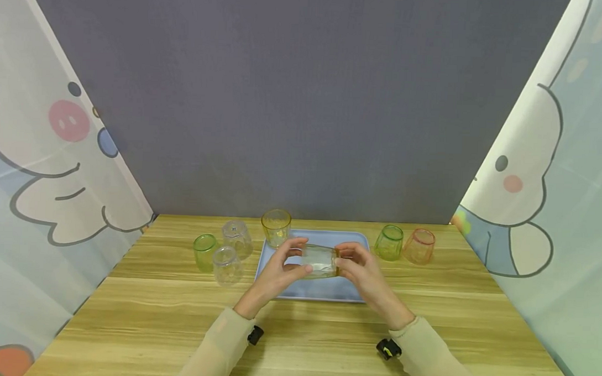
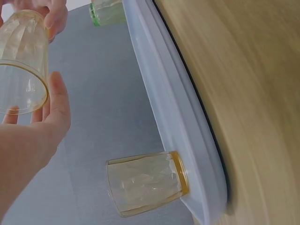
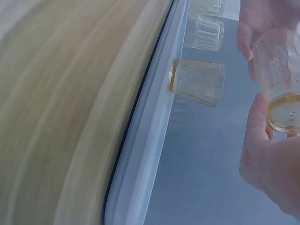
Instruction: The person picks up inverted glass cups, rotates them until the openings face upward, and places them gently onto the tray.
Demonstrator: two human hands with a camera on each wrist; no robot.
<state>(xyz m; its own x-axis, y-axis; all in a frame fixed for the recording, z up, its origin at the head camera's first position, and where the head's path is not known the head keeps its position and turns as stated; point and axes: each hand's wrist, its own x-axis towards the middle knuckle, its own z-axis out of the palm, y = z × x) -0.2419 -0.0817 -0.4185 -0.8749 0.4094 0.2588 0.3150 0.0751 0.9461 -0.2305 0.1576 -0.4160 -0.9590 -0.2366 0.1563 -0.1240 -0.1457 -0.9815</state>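
Above the blue tray [image 1: 317, 291], a clear amber-tinted drinking glass [image 1: 320, 262] lies sideways between both hands. My left hand [image 1: 280, 267] holds its open rim end between thumb and fingers. At the base end, my right hand [image 1: 365, 273] grips it the same way. The right wrist view shows the glass's thick amber base [image 3: 285, 115] beside the right thumb; the left wrist view shows its round mouth [image 2: 23, 89]. Another amber glass [image 1: 276, 227] stands at the tray's back left corner, apart from both hands.
Left of the tray on the wooden table [image 1: 177, 316] stand a green glass [image 1: 205, 254] and two clear glasses [image 1: 237, 238]. To the right are a green glass [image 1: 390, 243] and a pink glass [image 1: 419, 247]. A grey panel [image 1: 303, 110] rises behind.
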